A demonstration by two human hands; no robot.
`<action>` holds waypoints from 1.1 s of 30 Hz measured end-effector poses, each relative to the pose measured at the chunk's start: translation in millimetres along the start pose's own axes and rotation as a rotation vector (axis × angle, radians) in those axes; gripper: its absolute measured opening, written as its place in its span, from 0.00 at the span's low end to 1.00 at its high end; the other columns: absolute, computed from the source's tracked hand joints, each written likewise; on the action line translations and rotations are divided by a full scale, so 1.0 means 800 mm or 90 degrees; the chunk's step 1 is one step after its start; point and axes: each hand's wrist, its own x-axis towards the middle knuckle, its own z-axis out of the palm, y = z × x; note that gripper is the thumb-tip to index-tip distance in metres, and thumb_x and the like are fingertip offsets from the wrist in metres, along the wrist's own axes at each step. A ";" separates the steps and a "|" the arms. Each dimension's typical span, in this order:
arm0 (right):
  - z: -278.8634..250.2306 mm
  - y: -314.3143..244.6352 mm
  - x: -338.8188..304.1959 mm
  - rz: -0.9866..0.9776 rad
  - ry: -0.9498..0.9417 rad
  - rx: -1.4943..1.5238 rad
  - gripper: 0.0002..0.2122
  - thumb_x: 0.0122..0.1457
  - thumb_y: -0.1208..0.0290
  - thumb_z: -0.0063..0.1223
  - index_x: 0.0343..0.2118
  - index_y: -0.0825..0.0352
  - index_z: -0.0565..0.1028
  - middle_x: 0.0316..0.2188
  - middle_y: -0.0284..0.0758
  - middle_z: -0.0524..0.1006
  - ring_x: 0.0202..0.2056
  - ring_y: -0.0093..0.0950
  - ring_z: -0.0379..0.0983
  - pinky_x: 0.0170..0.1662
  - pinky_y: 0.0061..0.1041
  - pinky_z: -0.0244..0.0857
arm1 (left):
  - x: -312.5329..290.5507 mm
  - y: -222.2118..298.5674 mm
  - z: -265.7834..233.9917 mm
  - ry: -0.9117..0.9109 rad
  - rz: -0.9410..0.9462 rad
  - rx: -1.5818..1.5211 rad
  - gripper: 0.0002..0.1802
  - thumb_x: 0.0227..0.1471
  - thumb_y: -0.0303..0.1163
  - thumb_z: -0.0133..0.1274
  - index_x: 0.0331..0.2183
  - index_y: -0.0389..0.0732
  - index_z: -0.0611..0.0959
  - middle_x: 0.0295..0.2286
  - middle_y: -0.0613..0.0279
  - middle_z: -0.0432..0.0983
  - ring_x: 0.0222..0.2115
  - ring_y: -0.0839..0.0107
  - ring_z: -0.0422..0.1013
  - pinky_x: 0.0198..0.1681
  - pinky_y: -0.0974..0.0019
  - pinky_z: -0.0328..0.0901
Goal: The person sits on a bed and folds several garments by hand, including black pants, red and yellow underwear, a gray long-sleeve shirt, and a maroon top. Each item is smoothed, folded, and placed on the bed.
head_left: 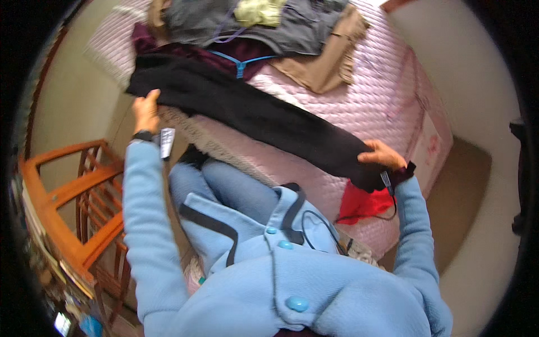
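A long black garment [241,109], folded into a narrow band, stretches between my hands above the edge of the bed. My left hand [146,112] grips its left end, thumb on top and the fingers tucked underneath. At the lower right end my right hand [383,154] holds the other end, thumb laid over the cloth and most fingers hidden beneath. The band slants down from left to right, fairly taut. Which kind of garment it is, I cannot tell. Under its right end lies a bright red cloth [365,203].
Beyond lie a grey garment [196,22], a brown fringed cloth [320,67], a dark purple garment with a blue hanger [240,66] and a pale yellow-green cloth [259,12], all on the pink quilted bed [387,73]. A wooden chair [67,194] stands at my left.
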 end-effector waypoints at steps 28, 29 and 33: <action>0.016 0.159 -0.067 -0.158 0.530 -0.181 0.12 0.50 0.68 0.61 0.33 0.70 0.74 0.32 0.32 0.76 0.35 0.21 0.70 0.41 0.23 0.64 | -0.384 -0.036 0.212 -0.603 0.752 0.614 0.43 0.39 0.31 0.60 0.58 0.49 0.62 0.60 0.49 0.47 0.62 0.56 0.45 0.62 0.51 0.41; 0.022 0.159 -0.069 -0.111 0.536 -0.273 0.12 0.50 0.68 0.61 0.33 0.69 0.73 0.32 0.32 0.75 0.34 0.21 0.69 0.41 0.23 0.64 | -0.382 -0.040 0.215 -0.606 0.763 0.630 0.43 0.39 0.31 0.60 0.58 0.49 0.62 0.60 0.50 0.48 0.61 0.56 0.45 0.62 0.51 0.42; 0.038 0.159 -0.073 -0.381 0.638 -0.221 0.07 0.56 0.72 0.53 0.36 0.67 0.71 0.31 0.28 0.73 0.35 0.18 0.67 0.41 0.20 0.63 | -0.372 -0.049 0.218 -0.616 0.802 0.643 0.40 0.40 0.29 0.58 0.57 0.52 0.65 0.59 0.53 0.52 0.61 0.57 0.49 0.61 0.48 0.43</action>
